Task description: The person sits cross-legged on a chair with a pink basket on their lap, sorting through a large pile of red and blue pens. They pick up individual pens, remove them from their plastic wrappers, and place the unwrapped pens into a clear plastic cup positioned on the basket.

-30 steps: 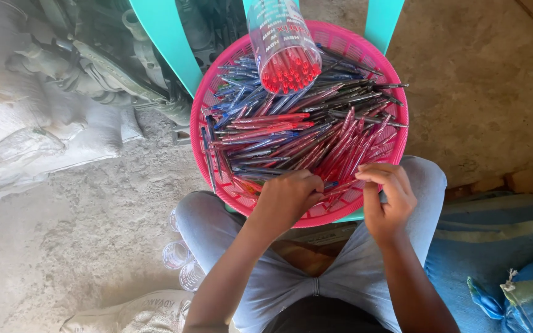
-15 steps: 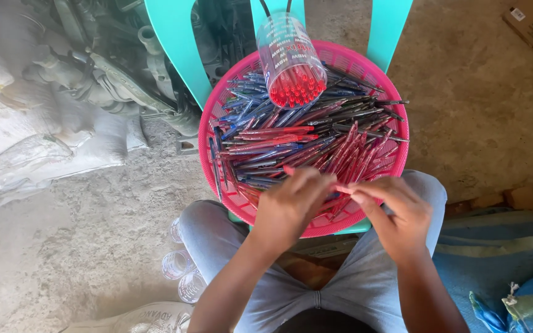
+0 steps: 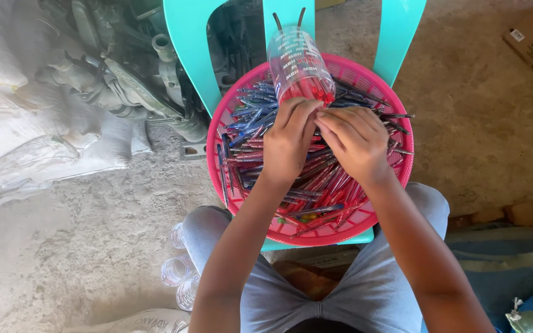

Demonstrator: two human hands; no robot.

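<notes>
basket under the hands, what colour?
Pink basket, a slotted round one, seen in the head view; both hands work over it.

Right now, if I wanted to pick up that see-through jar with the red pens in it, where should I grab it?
Probably grab the clear plastic jar around its round middle, coming from the far side by the turquoise chair. It lies tilted on the pink basket, its open mouth facing the left hand and right hand, which crowd that end. The smooth round wall suits fingers wrapping around it.

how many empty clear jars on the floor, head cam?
3 visible, clustered by the person's left knee: one nearest the basket, one below it, one lowest. More may be hidden behind the leg.
</notes>
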